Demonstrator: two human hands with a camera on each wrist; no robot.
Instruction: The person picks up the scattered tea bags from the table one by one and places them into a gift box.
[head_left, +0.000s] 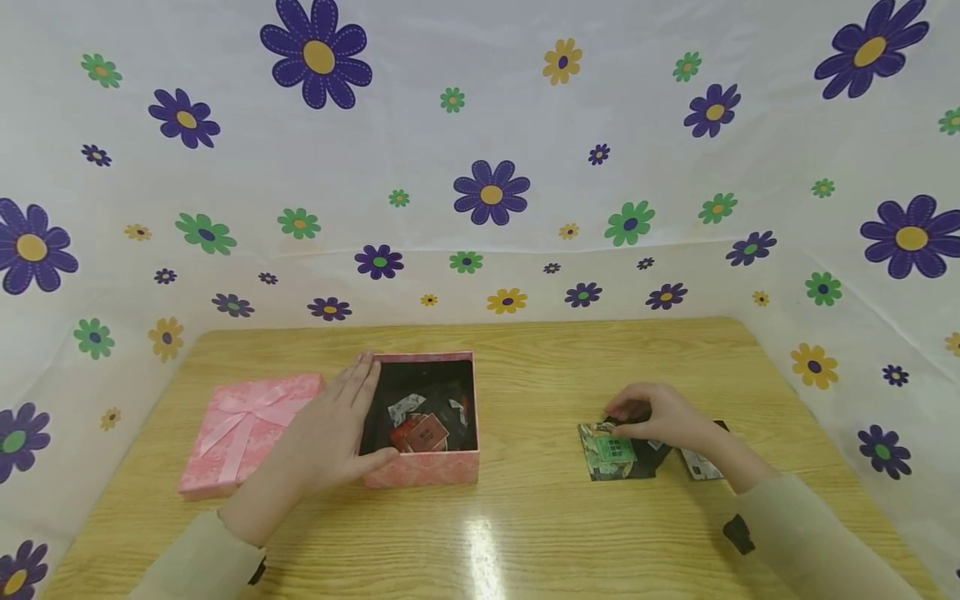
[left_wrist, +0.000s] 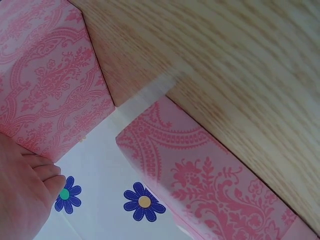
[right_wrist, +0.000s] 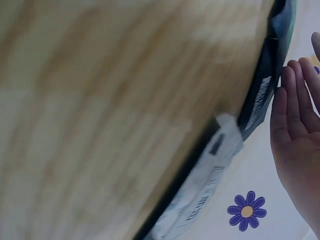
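Observation:
An open pink box (head_left: 427, 472) stands on the wooden table (head_left: 540, 517) with several small packets (head_left: 420, 432) inside its dark interior. My left hand (head_left: 330, 437) lies flat against the box's left wall (left_wrist: 50, 90), fingers (left_wrist: 47, 172) straight and thumb across the front corner. To the right, my right hand (head_left: 660, 417) arches over a dark green-printed packet (head_left: 611, 450), fingertips (right_wrist: 292, 100) at its far edge (right_wrist: 260, 100), seemingly pinching it. A white-labelled packet (head_left: 701, 467) (right_wrist: 200, 200) lies under the wrist.
The pink lid (head_left: 243, 429) (left_wrist: 210, 185) with a bow lies just left of the box, close to my left hand. A flowered white cloth (head_left: 487, 192) walls in the table at the back and both sides. Bare wood (right_wrist: 100, 100) runs between box and packets.

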